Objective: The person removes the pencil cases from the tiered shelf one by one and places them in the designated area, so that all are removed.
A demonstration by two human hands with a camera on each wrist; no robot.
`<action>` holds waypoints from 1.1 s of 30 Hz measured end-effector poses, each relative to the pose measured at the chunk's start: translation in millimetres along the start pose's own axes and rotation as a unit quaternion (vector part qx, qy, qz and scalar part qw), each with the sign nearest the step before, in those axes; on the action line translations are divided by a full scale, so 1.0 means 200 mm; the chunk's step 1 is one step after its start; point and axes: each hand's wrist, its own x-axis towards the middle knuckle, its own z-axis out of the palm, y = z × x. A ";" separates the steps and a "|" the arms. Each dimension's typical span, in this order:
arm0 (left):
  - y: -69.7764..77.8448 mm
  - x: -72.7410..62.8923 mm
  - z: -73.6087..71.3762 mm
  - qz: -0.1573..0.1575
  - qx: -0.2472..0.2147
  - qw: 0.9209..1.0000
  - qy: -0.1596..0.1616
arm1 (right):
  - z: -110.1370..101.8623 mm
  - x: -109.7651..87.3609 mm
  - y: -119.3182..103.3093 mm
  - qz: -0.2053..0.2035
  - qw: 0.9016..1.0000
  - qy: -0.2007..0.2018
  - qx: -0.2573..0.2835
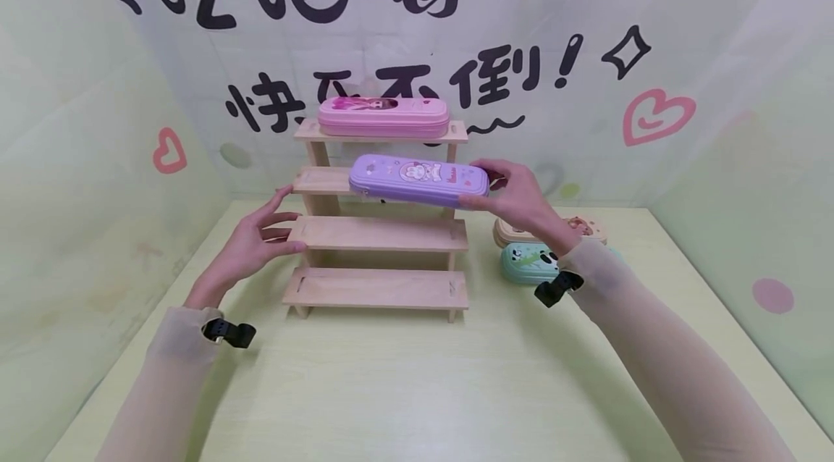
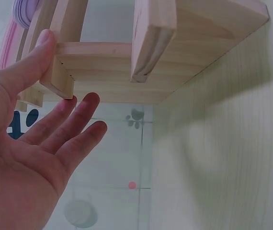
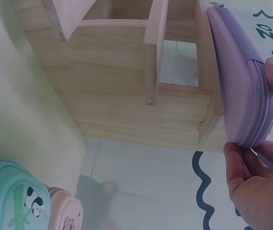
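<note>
A purple zippered pencil case with a cartoon lid is held by its right end in my right hand, thumb in front and fingers behind. It is slightly tilted, at the second board from the top of a four-tier wooden display rack; the right wrist view shows it close against that board. My left hand is at the rack's left side, its fingers spread and fairly straight. In the left wrist view, the thumb touches a board's end. A pink pencil case lies on the top board.
On the table, right of the rack, are a mint green pencil case with a panda and a beige pencil case behind it, both partly hidden by my right arm. A printed cloth wall stands behind the rack.
</note>
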 end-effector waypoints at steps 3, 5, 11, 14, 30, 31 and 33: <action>-0.01 0.00 0.00 0.000 0.001 1.000 0.000 | 0.00 -0.03 0.01 0.000 1.000 0.000 0.006; -0.01 0.00 0.00 0.000 0.001 1.000 -0.002 | 0.00 -0.04 0.02 0.001 1.000 0.002 0.008; -0.01 -0.01 -0.01 -0.002 0.000 1.000 -0.002 | -0.01 -0.09 0.03 -0.003 1.000 -0.004 0.002; -0.01 -0.01 -0.01 -0.002 -0.002 1.000 -0.002 | -0.01 -0.11 0.04 -0.010 1.000 -0.005 0.004; 0.00 -0.01 -0.01 -0.003 -0.011 1.000 0.000 | -0.13 -0.27 0.07 -0.018 1.000 0.004 -0.004; 0.01 -0.01 -0.01 -0.005 -0.013 1.000 -0.001 | -0.13 -0.28 0.07 -0.018 1.000 0.004 -0.005; 0.01 -0.01 -0.01 -0.007 -0.017 1.000 -0.003 | -0.15 -0.30 0.07 -0.024 1.000 0.005 -0.007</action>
